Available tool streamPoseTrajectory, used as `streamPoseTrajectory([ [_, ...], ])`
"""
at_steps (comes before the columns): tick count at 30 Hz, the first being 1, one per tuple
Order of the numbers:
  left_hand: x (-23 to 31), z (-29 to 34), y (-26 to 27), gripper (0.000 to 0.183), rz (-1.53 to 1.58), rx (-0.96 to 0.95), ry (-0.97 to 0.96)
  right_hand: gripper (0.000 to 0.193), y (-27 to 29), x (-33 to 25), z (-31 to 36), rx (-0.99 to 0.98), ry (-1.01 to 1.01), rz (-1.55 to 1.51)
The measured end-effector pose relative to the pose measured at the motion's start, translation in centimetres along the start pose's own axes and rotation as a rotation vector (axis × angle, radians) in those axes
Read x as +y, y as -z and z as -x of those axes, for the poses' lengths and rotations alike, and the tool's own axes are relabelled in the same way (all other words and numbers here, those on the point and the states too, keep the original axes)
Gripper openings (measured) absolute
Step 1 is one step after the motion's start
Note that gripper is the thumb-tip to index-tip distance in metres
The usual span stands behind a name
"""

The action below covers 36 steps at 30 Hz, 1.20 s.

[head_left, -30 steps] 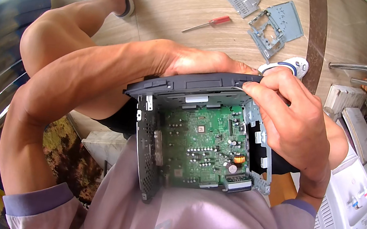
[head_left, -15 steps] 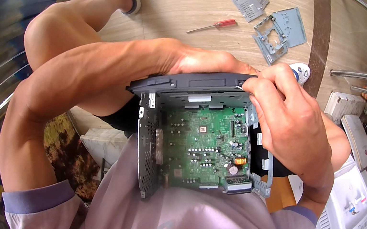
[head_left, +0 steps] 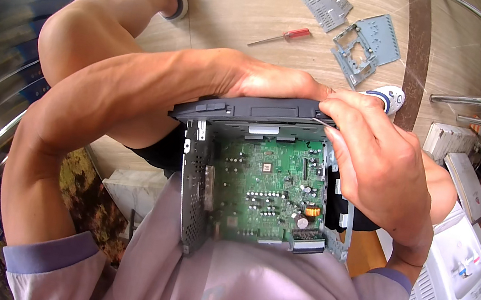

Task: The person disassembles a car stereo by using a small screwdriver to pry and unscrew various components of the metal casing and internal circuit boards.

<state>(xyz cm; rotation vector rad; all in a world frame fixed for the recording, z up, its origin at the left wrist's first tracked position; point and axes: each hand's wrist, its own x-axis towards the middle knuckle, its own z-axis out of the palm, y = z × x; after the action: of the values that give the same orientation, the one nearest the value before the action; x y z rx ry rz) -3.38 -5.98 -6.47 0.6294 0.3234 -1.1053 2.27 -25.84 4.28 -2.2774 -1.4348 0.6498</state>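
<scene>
A: Where's the metal unit (head_left: 185, 163), and how's it expected to handle?
B: It's propped in the lap against the shirt (head_left: 257, 280), open side up. From the left: perforated side wall (head_left: 188, 217), thin sheet metal. Stiff, moderate weight assumed; cut edges probably sharp. Best taken by the outer face.

A: Left hand (head_left: 277, 85)?
B: Laid along the far outer face of the dark front panel (head_left: 260, 111). Fingertips are hidden by the other hand, so how far the fingers are closed can't be told. The panel is judged to be plastic: light, smooth, clips likely to snap if twisted.

A: What's in the middle?
B: The unit is effectively an open box. A green circuit board (head_left: 263, 182) is seated in it, with a copper coil (head_left: 312, 211) toward the right. Judged fragile; shouldn't be gripped or pressed.

A: Right hand (head_left: 380, 154)?
B: Bent into a pinch: the panel's right end is held between thumb and fingers. A thin pale strip (head_left: 320, 122) is seen by the fingertips; tool or part can't be told.

A: Far right?
B: White plastic casing (head_left: 453, 287). Small coloured bits (head_left: 467, 269) are held in its recess; too small to be identified.
</scene>
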Motion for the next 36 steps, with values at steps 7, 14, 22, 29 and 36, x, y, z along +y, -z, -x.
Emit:
streamPoseTrajectory([
  [7,0.4,0.5,-0.7,0.053,-0.081,0.053,0.038,0.032,-0.2,0.4,0.8,-0.028,-0.060,0.096],
  [14,0.6,1.8,-3.3,0.055,-0.266,0.255,0.025,0.030,-0.3,0.5,1.8,-0.009,0.070,0.174],
  [22,-5.1,8.5,-0.5,0.082,-0.136,0.490,-0.108,0.030,-1.3,0.7,4.8,0.098,0.042,0.183],
  [29,-12.1,8.4,-2.4,0.105,0.207,0.425,-0.575,0.026,-2.8,1.6,5.1,0.391,0.154,0.202],
  [36,-13.3,8.3,-4.7,0.086,0.205,0.587,-0.546,0.033,-3.1,1.2,7.2,0.278,0.079,0.422],
])
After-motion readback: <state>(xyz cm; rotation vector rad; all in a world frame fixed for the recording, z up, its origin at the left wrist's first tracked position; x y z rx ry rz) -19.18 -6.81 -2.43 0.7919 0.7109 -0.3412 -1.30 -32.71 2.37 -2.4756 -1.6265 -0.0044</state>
